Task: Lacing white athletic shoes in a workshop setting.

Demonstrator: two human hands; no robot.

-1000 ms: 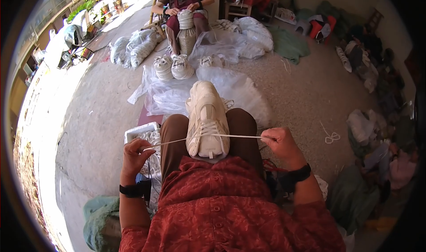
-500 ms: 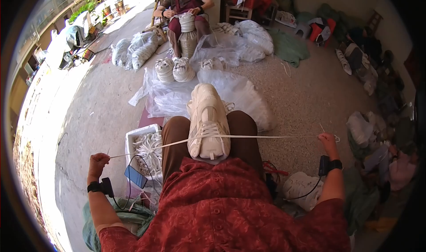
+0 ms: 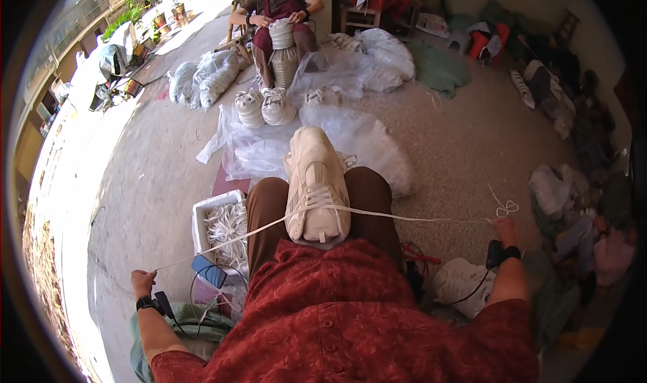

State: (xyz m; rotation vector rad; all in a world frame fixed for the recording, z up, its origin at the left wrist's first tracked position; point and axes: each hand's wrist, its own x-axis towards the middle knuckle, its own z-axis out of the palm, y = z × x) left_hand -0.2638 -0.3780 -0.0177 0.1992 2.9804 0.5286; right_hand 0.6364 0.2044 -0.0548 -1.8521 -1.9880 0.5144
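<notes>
A cream sneaker [image 3: 311,160] rests across my lap, its tongue end towards me. A flat off-white shoelace [image 3: 387,215] runs through its eyelets and stretches out to both sides. Far out to the left, my left hand [image 3: 143,282] is closed, pinching one side of the lace. On the other side my right hand [image 3: 504,229] is closed on the lace too, and a loose end curls up above its fingers. Both lengths bow slightly between shoe and hands. The fingertips are small and partly hidden.
A white foam box [image 3: 199,222] of laces stands left of my knees, a phone [image 3: 209,272] near it. Ahead, several shoes [image 3: 278,106] sit on plastic sheeting [image 3: 256,150]. A seated person [image 3: 282,12] handles a stack of shoe parts. Bagged goods [image 3: 559,187] lie at right.
Both hands have moved lower, the left one most. The shoelace was nearly straight and now sags a little on each side. The sneaker has stayed in place.
</notes>
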